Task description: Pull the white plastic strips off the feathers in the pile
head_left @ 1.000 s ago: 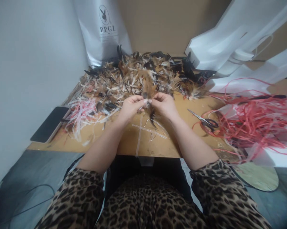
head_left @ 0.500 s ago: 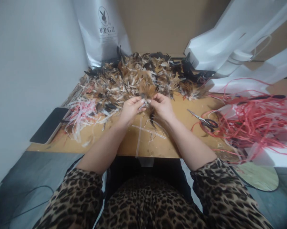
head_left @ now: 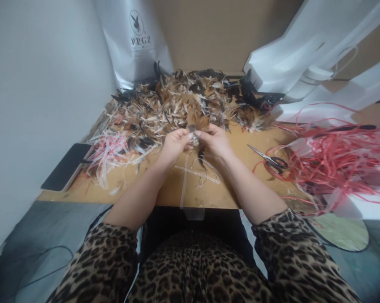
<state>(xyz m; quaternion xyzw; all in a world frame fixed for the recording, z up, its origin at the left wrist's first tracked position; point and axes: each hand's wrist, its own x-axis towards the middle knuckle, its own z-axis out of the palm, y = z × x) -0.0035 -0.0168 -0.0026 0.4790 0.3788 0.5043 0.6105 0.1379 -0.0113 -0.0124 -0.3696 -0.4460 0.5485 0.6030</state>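
Observation:
My left hand (head_left: 174, 144) and my right hand (head_left: 215, 141) meet over the middle of the wooden table (head_left: 240, 185), fingertips pinched together. Between them they hold a small bundle of brown feathers (head_left: 196, 120) that fans upward from the pinch, with dark strands hanging below. Just behind lies a big heap of brown, black and white feathers (head_left: 183, 99). A clear tape strip (head_left: 184, 181) crossed by a second strip is stuck on the table right under my hands.
Scissors (head_left: 268, 158) lie right of my right hand, beside a tangle of red string (head_left: 338, 160). Pink and white strips (head_left: 109, 151) and a dark phone (head_left: 66, 166) lie at the left. A white printed bag (head_left: 136, 42) and more white bags (head_left: 309, 54) stand behind.
The hands stay pinched together in nearly the same spot; the feather bundle between them has shifted slightly and stands a little more upright.

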